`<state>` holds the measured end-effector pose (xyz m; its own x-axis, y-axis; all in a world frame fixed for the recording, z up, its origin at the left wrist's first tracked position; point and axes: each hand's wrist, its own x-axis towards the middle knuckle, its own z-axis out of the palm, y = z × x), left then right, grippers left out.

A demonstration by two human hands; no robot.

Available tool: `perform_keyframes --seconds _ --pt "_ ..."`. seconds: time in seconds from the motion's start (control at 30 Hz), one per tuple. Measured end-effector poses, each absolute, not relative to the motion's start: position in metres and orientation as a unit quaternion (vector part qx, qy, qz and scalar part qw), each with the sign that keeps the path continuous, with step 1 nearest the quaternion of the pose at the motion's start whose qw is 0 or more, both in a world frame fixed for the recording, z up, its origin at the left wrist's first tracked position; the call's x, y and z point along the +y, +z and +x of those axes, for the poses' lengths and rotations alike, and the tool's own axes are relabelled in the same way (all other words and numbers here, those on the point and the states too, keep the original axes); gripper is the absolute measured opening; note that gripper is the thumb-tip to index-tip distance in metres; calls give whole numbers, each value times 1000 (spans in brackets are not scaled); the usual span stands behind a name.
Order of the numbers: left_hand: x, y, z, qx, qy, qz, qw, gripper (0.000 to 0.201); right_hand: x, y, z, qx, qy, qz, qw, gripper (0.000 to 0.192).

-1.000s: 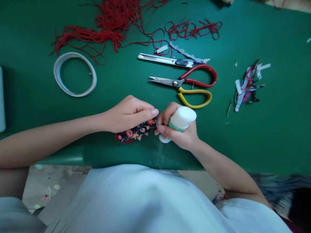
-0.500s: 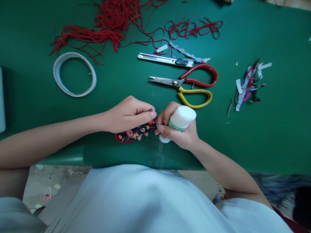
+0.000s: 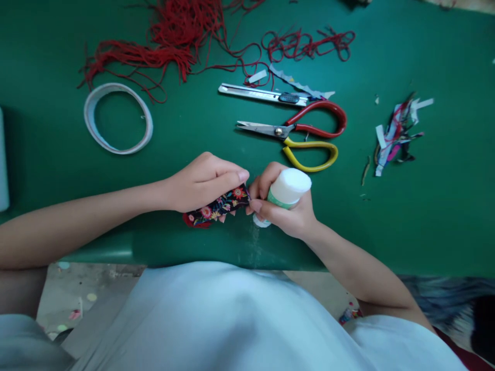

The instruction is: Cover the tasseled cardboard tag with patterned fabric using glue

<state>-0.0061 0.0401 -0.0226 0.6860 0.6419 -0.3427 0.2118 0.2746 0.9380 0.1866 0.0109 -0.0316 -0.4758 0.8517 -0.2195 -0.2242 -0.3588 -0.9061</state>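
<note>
in the head view, the left hand [image 3: 201, 181] has its grip pressed together on a floral fabric strip [image 3: 216, 207]: the fingers lie curled over the top and the thumb side is hidden below, so the strip is pinched between them. the strip is dark cloth with small red, pink and yellow flowers, soft and flat, long and narrow. its long axis goes from lower left to upper right, and the upper right end points to the right hand [image 3: 282, 208]. the strip is at the near edge of the green counter [image 3: 425, 216], just in front of the body.

the right hand has its grip wrapped around a glue stick [image 3: 284, 193], a smooth white plastic cylinder with a green band. the flat round end looks up and right, the other end points down and left, near the end of the strip. the fingertips of this hand touch the strip end.

farther on the counter lie scissors [image 3: 301, 135] with one red and one yellow handle, blades pointing left, and behind them a metal utility knife [image 3: 263, 95]. a ring of white tape [image 3: 118, 118] is on the left, tangled red cord [image 3: 181, 36] at the far side, and small scraps [image 3: 396, 135] at the right.
</note>
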Motion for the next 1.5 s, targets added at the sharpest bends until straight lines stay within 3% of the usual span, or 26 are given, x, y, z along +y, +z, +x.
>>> perform_keyframes --seconds 0.2,0.4,0.5,1.03,1.5 --pt "37 -28 -6 376 168 485 771 43 11 -33 187 -426 743 -364 366 21" --pt "37 -34 -3 465 264 546 645 13 12 -32 186 -425 741 -367 368 21" --pt "38 -34 -2 457 261 522 671 9 12 -31 187 -416 745 -372 366 24" --pt "41 -30 -1 444 251 555 657 48 9 -32 192 -480 695 -368 389 24" --pt "43 -33 -1 427 241 541 683 17 8 -33 198 -493 675 -402 375 26"
